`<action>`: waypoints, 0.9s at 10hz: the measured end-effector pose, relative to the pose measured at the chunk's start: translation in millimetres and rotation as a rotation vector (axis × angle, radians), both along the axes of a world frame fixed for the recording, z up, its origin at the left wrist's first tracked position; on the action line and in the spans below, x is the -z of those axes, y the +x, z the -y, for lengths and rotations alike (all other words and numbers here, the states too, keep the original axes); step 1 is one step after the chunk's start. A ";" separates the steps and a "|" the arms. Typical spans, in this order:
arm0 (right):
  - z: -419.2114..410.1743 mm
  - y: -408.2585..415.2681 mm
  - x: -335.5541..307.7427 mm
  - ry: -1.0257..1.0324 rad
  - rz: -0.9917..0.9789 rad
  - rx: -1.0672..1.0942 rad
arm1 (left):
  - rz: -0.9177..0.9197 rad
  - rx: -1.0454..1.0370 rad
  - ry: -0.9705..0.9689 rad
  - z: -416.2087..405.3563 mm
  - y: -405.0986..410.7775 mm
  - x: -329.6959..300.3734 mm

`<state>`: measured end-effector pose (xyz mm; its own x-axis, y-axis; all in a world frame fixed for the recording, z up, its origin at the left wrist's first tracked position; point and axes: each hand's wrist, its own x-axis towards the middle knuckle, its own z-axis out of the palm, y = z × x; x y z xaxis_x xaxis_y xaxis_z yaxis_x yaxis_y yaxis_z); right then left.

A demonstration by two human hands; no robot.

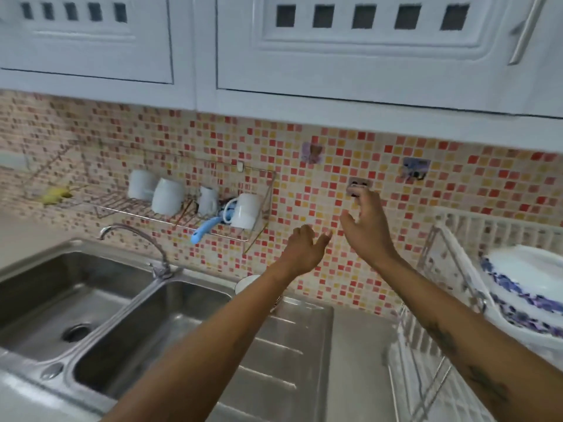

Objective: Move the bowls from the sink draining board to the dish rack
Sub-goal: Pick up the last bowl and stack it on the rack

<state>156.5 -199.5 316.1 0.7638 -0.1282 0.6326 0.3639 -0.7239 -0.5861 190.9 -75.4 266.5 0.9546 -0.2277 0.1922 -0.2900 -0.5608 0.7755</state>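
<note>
Both arms reach forward over the steel draining board (289, 354). My left hand (303, 249) is raised in front of the tiled wall, fingers apart, holding nothing. My right hand (367, 226) is a little higher and to the right, also spread and empty. A white bowl (246, 284) stands at the back of the draining board, mostly hidden behind my left forearm. The white wire dish rack (426, 345) stands at the right, with white plates with blue floral rims (524, 287) stacked in it. The picture is blurred.
A double steel sink (91, 315) with a curved tap (134, 236) lies at the left. A wall-mounted wire shelf (189, 220) holds several white mugs and a blue brush. White cupboards (335, 56) hang overhead. Small hooks stick to the mosaic tiles.
</note>
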 end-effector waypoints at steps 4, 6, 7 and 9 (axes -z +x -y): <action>-85.3 137.4 143.1 0.462 -0.543 0.075 | -0.454 -0.168 -0.202 -159.2 91.2 135.7; -95.9 179.4 230.5 0.733 -0.856 0.173 | -0.808 -0.270 -0.496 -189.2 135.4 192.5; -98.6 186.6 266.8 0.870 -0.934 0.206 | -0.873 -0.240 -0.497 -186.2 156.0 226.7; -98.8 210.9 311.7 0.927 -1.017 0.229 | -0.806 -0.278 -0.607 -157.3 187.3 253.0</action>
<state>367.3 -100.7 4.3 0.7371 -0.3735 -0.5632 -0.5779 0.0836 -0.8118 378.2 81.9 13.5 0.8548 -0.0589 -0.5156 0.5174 0.0202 0.8555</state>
